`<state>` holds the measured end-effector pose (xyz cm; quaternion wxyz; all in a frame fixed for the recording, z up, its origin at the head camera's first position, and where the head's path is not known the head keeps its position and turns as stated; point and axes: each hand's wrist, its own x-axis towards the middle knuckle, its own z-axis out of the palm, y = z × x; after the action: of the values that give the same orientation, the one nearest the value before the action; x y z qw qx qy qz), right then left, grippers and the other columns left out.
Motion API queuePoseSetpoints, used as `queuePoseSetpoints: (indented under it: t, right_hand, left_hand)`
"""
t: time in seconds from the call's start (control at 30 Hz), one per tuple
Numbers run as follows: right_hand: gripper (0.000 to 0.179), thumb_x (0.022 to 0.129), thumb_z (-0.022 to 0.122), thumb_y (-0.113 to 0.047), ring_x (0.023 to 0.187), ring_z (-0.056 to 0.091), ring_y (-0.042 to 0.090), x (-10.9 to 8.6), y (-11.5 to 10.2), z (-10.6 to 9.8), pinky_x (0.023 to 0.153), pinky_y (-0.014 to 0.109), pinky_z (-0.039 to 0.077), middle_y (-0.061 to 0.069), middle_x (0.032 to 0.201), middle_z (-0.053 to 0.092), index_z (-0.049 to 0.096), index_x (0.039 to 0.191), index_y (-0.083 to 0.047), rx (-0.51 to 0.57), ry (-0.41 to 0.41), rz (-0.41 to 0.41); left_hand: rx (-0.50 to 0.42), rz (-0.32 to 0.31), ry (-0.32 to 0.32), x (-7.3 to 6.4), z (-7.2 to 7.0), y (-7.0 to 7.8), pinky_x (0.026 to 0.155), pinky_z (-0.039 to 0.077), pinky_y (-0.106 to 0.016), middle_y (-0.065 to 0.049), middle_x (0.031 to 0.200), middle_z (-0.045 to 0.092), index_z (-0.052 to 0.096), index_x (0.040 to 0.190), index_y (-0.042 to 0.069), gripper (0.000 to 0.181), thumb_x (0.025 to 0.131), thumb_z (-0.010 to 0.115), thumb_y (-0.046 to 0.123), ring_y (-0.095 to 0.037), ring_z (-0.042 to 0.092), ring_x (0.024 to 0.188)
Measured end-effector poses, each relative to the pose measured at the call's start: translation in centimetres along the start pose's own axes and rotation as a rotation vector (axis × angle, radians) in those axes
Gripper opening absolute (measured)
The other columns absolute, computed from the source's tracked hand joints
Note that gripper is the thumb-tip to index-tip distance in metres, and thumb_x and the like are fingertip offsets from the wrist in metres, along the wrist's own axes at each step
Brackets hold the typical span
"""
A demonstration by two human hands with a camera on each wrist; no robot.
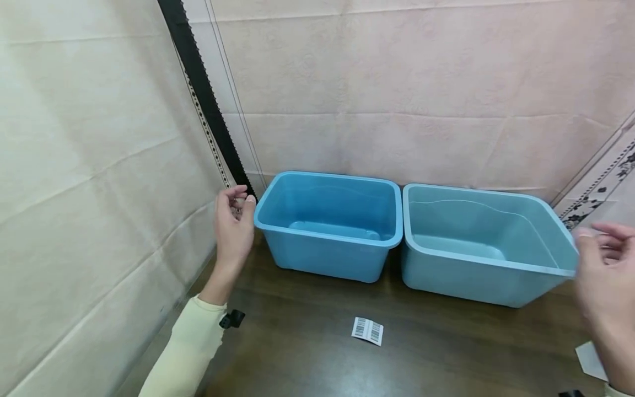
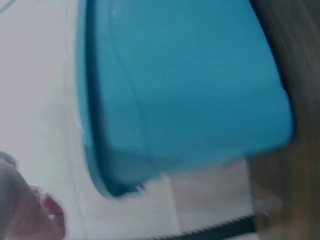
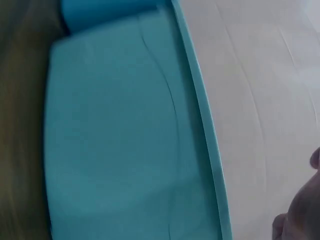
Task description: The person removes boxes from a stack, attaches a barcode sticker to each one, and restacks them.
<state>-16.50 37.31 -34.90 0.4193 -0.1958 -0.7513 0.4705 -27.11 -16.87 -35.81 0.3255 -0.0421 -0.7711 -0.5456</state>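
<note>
A bright blue plastic bin [image 1: 322,253] stands upright on the dark wooden table [image 1: 297,353]. Beside it on the right is a paler teal bin [image 1: 471,281]; nothing shows inside either one. My left hand [image 1: 234,229] is raised at the blue bin's left end, fingers loosely bent and holding nothing. At the teal bin's right end is my right hand [image 1: 607,275], slightly blurred, its fingers loosely bent too and nothing seen in them. Whether either hand touches a rim, I cannot tell. The left wrist view shows the blue bin's side [image 2: 190,90] blurred.
A small white label with barcodes [image 1: 367,331] lies on the table in front of the bins. Another white piece [image 1: 591,361] is partly hidden by the right forearm. Cream fabric [image 1: 397,71] hangs behind the bins, and more fabric [image 1: 99,193] hangs at the left.
</note>
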Motion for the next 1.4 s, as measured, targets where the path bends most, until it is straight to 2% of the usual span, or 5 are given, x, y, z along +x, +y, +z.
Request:
queuePoseSetpoints:
  t: [0.2,0.43,0.53,0.83,1.4]
  right_hand:
    - [0.013,0.097,0.065,0.006,0.069,0.051,-0.002,-4.9,-0.5,3.6,0.06,0.013,0.039,-0.019,0.088,0.065,0.073,0.103,-0.002,0.191,-0.307,-0.485]
    - [0.021,0.1,0.072,-0.009,0.061,0.052,0.002,-11.7,1.1,8.0,0.054,0.022,0.044,-0.015,0.074,0.062,0.073,0.097,-0.029,0.073,-0.874,-0.503]
    - [0.005,0.101,0.073,-0.027,0.067,0.057,0.002,-13.9,2.0,9.5,0.058,0.023,0.048,-0.014,0.078,0.066,0.073,0.098,-0.031,-0.054,-1.063,-0.4]
    - [0.038,0.086,0.087,-0.04,0.078,0.055,0.007,-17.2,3.3,12.5,0.065,0.023,0.046,-0.005,0.096,0.063,0.072,0.115,-0.019,-0.271,-1.319,-0.304]
    - [0.014,0.093,0.081,-0.027,0.081,0.058,0.013,-16.8,3.6,13.4,0.066,0.025,0.048,0.001,0.095,0.065,0.07,0.098,-0.018,-0.136,-1.433,-0.15]
  left_hand:
    - [-0.154,0.32,-0.167,-4.0,2.5,3.9,0.082,0.05,-0.026,-0.011,0.112,0.068,0.066,0.125,0.006,0.023,0.103,0.061,0.008,-0.016,0.06,0.099]
    - [-0.066,0.165,-1.047,-8.5,4.7,4.3,0.079,0.059,-0.028,0.008,0.105,0.074,0.07,0.125,0.021,0.021,0.11,0.058,0.026,-0.007,0.07,0.091]
    - [0.097,0.123,-1.249,-10.5,6.6,2.8,0.076,0.057,-0.021,0.013,0.1,0.075,0.074,0.122,0.022,0.021,0.107,0.063,0.031,-0.001,0.069,0.086]
    - [0.694,0.34,-1.306,-14.6,10.2,0.2,0.069,0.05,-0.025,0.009,0.118,0.065,0.071,0.133,0.031,0.06,0.081,0.088,0.056,-0.004,0.056,0.085]
    - [0.657,0.516,-1.229,-15.1,10.9,-0.2,0.059,0.044,-0.021,0.012,0.104,0.065,0.071,0.121,0.031,0.039,0.087,0.086,0.044,0.001,0.053,0.078]
